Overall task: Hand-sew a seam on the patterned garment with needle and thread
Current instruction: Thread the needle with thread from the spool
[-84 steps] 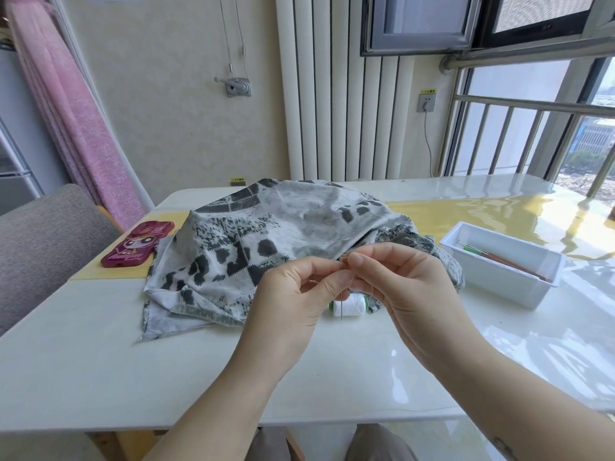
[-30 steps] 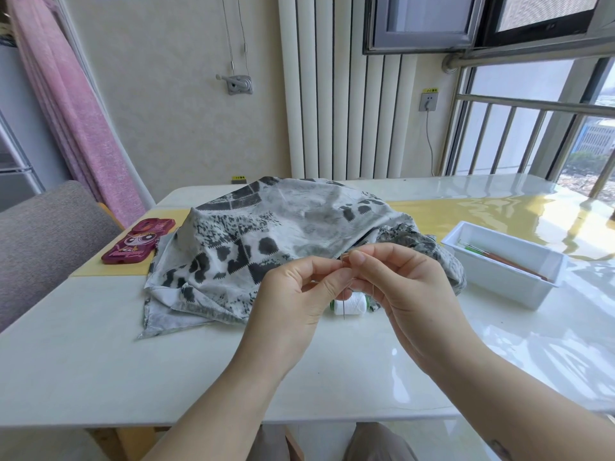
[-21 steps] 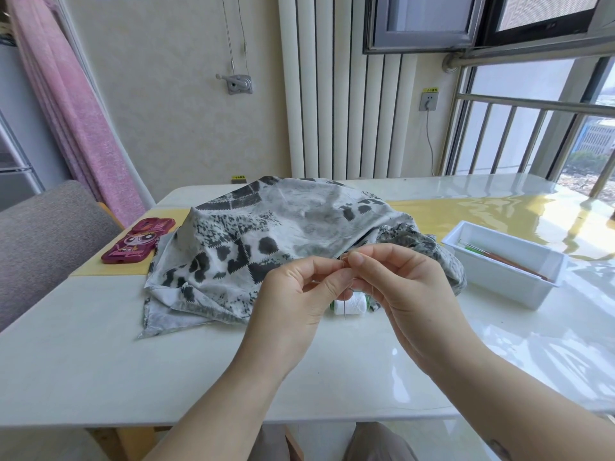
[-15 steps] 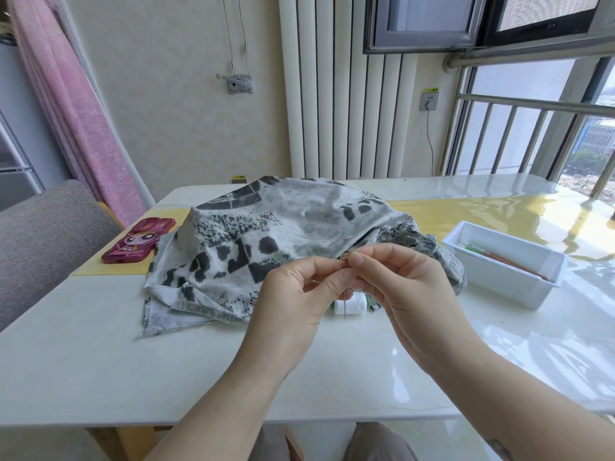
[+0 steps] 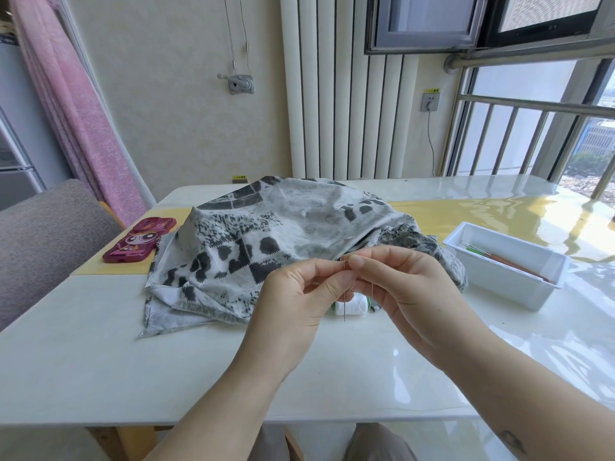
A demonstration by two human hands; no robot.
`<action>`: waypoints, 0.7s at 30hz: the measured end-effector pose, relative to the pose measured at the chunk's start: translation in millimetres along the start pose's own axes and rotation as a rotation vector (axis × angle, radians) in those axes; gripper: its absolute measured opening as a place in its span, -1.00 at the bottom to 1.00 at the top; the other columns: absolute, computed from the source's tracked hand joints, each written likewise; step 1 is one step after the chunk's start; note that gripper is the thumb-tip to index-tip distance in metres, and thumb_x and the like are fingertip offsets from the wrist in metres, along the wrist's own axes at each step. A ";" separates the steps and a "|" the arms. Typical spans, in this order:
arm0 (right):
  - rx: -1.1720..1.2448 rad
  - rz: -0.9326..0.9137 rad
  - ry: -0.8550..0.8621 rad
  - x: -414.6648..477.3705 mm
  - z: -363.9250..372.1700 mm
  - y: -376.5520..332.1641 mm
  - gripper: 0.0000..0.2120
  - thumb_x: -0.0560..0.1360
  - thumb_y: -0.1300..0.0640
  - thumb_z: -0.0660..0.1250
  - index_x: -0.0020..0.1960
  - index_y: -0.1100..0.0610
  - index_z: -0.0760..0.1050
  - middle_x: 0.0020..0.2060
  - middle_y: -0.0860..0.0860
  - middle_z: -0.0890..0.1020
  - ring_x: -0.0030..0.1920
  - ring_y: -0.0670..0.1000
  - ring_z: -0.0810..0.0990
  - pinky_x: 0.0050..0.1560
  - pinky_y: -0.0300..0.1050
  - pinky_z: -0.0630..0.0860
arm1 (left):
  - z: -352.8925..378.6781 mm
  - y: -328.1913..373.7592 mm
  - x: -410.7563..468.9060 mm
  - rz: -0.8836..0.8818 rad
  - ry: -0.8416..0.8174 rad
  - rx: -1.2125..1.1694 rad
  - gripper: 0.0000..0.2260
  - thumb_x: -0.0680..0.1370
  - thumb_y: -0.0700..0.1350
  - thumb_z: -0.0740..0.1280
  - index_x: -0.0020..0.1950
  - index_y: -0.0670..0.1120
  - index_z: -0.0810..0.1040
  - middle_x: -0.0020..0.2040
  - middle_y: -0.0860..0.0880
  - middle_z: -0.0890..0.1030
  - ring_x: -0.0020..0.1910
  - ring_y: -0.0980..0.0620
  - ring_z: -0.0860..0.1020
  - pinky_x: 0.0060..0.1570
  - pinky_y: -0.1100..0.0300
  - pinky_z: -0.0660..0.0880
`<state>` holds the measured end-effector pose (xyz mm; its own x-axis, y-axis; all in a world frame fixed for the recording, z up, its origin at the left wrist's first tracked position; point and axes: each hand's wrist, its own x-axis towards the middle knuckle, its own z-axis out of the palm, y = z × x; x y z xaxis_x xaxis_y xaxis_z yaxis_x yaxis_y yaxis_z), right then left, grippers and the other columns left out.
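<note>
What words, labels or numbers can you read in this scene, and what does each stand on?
Yellow sticker above the grey wall socket: characters too small to read.
Yellow label low on the beige wall: too small.
Dark red cartoon phone case: lettering blurred.

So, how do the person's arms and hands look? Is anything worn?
The left forearm and right forearm are bare, no sleeves in view. The left hand and right hand show no rings, watch or gloves. A small dark tattoo marks the right forearm.

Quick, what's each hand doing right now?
Left hand: pinching what looks like the needle between thumb and forefinger.
Right hand: pinching the thread, fingertips meeting the left's.
</note>
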<state>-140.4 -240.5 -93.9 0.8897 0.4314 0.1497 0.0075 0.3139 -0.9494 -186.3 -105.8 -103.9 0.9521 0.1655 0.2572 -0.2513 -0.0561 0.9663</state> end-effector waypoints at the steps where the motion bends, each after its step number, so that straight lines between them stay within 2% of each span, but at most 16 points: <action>1: 0.000 0.001 0.005 -0.1 -0.1 -0.2 -0.74 0.28 0.16 0.41 -0.13 0.33 0.57 -0.19 0.24 0.63 -0.18 0.08 0.62 -0.04 -0.15 0.57 | -0.2 -0.1 0.1 0.000 -0.001 -0.002 -0.85 0.31 0.08 0.40 -0.19 0.10 0.70 -0.30 0.04 0.67 -0.26 0.16 0.60 -0.11 0.38 0.48; 8: -0.041 -0.075 0.086 -3.7 2.8 2.7 -0.90 0.26 0.13 0.43 -0.27 0.14 0.62 -0.29 0.13 0.66 -0.21 0.10 0.62 0.05 0.04 0.56 | 0.3 -0.4 0.3 -0.009 -0.001 -0.017 -0.87 0.31 0.06 0.40 -0.19 0.12 0.70 -0.25 -0.02 0.69 -0.25 0.13 0.61 -0.07 0.32 0.51; 13: -0.075 -0.101 0.103 -5.9 5.1 2.6 -0.93 0.25 0.11 0.43 -0.31 0.10 0.64 -0.30 0.12 0.66 -0.22 0.11 0.62 0.03 0.04 0.54 | 0.0 -0.2 -0.7 -0.015 -0.003 -0.001 -0.86 0.32 0.06 0.40 -0.18 0.11 0.70 -0.20 -0.07 0.70 -0.24 0.12 0.62 -0.02 0.28 0.52; 21: -0.121 -0.107 0.108 -5.9 6.5 2.6 -0.90 0.23 0.05 0.44 -0.30 0.06 0.65 -0.29 0.09 0.67 -0.19 0.08 0.62 0.09 0.07 0.54 | 0.3 0.7 0.8 0.003 -0.003 -0.008 -0.85 0.30 0.07 0.41 -0.21 0.06 0.70 -0.26 -0.05 0.68 -0.27 0.13 0.60 -0.11 0.35 0.49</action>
<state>-148.6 -236.7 -95.5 0.9246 0.3059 0.2272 0.1535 0.2466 -0.9569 -185.6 -106.0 -103.0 0.9518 0.1621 0.2604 -0.2558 -0.0492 0.9655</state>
